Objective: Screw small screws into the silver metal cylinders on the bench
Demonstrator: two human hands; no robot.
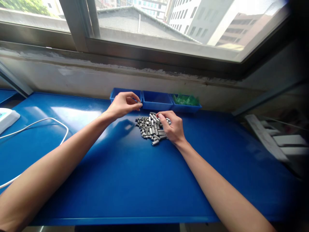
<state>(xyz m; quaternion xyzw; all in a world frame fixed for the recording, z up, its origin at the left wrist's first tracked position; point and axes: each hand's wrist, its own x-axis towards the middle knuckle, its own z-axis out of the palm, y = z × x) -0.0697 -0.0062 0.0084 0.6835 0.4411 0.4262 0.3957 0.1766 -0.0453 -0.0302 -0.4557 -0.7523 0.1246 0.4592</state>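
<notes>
A pile of small metal parts lies on the blue table. Short screws make up its left side, and longer hexagonal standoffs its right. Raised in front of the left blue bin, my left hand has thumb and index finger pinched together; a tiny pale bit shows at the tips, too small to name. My right hand rests over the right side of the pile, thumb and forefinger closed among the standoffs. Whether it grips one is hidden.
Beside the left bin stand a middle blue bin and a right bin holding green translucent pieces. Behind them runs a wall below a window. A white cable and white device lie at left.
</notes>
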